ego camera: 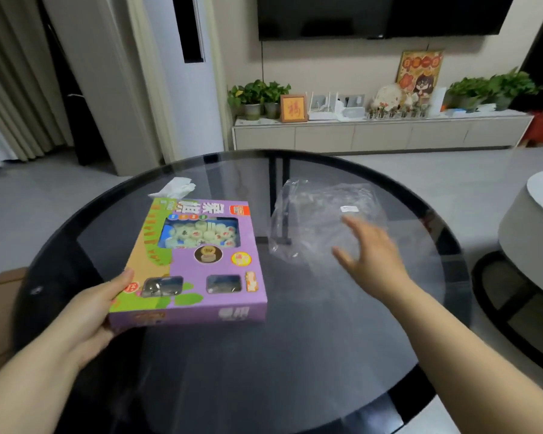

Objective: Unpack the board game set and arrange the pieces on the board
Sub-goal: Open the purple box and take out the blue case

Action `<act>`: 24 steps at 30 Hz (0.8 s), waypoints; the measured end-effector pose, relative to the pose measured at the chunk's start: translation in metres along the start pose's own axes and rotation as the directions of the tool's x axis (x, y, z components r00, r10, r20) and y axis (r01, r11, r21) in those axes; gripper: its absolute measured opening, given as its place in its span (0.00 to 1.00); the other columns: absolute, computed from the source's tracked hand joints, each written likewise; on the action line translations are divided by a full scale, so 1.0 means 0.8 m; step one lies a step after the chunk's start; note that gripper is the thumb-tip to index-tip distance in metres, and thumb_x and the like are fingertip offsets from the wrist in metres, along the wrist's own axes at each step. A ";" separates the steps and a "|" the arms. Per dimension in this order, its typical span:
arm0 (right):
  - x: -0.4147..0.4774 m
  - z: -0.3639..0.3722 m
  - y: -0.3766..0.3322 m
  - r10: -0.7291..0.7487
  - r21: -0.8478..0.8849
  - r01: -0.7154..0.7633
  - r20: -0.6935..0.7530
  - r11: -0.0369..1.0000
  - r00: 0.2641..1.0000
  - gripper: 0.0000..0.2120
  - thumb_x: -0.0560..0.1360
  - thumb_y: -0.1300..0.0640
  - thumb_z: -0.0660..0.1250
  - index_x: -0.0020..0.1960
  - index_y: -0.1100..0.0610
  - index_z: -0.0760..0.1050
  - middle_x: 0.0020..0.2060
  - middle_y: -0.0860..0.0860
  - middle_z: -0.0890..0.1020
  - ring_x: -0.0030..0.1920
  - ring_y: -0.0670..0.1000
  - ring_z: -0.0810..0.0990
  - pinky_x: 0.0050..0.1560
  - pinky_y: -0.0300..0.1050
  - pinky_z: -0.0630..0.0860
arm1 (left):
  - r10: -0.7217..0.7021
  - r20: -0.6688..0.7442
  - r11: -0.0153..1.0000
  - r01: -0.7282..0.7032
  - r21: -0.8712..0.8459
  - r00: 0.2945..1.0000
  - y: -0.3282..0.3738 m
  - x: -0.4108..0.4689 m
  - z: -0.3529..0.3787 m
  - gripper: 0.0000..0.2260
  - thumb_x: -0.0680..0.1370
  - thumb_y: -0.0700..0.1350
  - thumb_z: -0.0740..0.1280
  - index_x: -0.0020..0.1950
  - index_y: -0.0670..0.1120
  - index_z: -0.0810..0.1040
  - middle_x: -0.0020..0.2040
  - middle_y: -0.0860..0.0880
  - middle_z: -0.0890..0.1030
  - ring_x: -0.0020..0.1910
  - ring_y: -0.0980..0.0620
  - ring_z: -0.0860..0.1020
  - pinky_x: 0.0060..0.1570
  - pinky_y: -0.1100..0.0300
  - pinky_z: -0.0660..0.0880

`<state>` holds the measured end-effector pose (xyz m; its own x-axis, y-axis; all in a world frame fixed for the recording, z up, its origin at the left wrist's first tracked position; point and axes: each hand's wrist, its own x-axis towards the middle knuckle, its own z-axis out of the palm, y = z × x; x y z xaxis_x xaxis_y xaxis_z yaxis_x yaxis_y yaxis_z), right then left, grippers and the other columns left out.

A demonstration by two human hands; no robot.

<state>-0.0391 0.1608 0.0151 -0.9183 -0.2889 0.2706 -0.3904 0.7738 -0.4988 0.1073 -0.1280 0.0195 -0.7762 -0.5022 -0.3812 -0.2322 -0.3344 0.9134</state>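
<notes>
The game box is at the left half of the table, with the plastic bag to its right and a tissue just behind it. The left hand holds the box's near left corner. The right hand is over the bag's near side.

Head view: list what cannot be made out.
All in head view.
- Game box: board, if any, hidden by cardboard; only some pieces show.
- Left hand: fingers hidden under the box.
- Right hand: blurred; contact with plastic bag unclear.
- Bag's label: too small to read.
</notes>
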 end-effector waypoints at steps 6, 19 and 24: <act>-0.009 0.040 -0.012 0.025 -0.290 0.083 0.350 0.953 0.936 0.22 0.79 0.52 0.54 0.72 0.51 0.56 0.72 0.47 0.61 0.72 0.52 0.57 0.68 0.47 0.55 | 0.036 -0.047 0.999 -0.034 0.032 0.998 -0.007 -0.006 -0.001 0.11 0.79 0.45 0.58 0.40 0.45 0.75 0.24 0.52 0.80 0.22 0.58 0.78 0.33 0.61 0.76; 0.065 0.044 0.027 0.084 -0.115 -0.052 0.300 0.992 0.950 0.18 0.77 0.59 0.58 0.67 0.56 0.67 0.68 0.54 0.68 0.70 0.55 0.61 0.68 0.46 0.59 | -0.028 0.014 1.000 0.028 0.008 0.999 -0.023 0.011 0.006 0.08 0.78 0.42 0.60 0.42 0.42 0.76 0.27 0.48 0.82 0.24 0.55 0.79 0.44 0.57 0.70; 0.049 0.053 -0.007 0.027 0.104 -0.027 -0.003 0.994 1.000 0.19 0.77 0.57 0.61 0.66 0.59 0.68 0.65 0.54 0.71 0.68 0.54 0.65 0.65 0.41 0.59 | -0.069 -0.012 0.988 0.066 -0.140 0.998 -0.029 0.010 0.026 0.06 0.77 0.41 0.61 0.42 0.44 0.76 0.26 0.49 0.82 0.23 0.56 0.79 0.40 0.58 0.71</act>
<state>-0.0756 0.1213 -0.0065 -0.9285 -0.2660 0.2593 -0.3702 0.7184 -0.5889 0.0944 -0.1079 -0.0016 -0.7513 -0.4875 -0.4448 -0.1990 -0.4752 0.8571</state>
